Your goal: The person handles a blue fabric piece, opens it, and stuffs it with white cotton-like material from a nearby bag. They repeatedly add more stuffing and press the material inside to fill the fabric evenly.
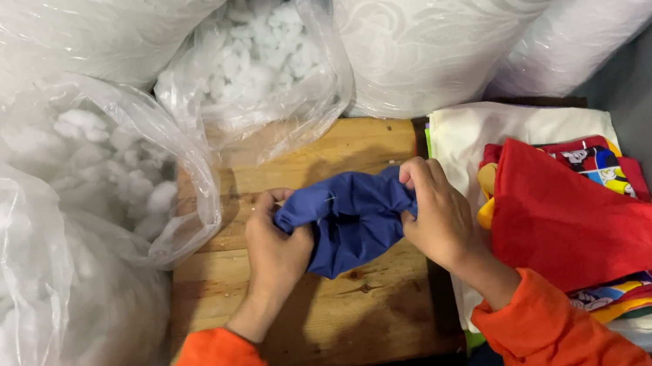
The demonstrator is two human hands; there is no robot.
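Note:
A crumpled blue cloth cover (352, 218) rests above a wooden board (365, 309). My left hand (274, 249) pinches its left edge. My right hand (437, 213) grips its right edge, so the fabric is held bunched between both hands. Both forearms wear orange sleeves. The cloth's inside is hidden by its folds.
Clear plastic bags of white fluffy stuffing (34, 285) (260, 53) crowd the left and back. Large white wrapped cushions (472, 0) stand behind. At the right lies a stack of folded coloured fabrics with a red piece (571, 221) on top.

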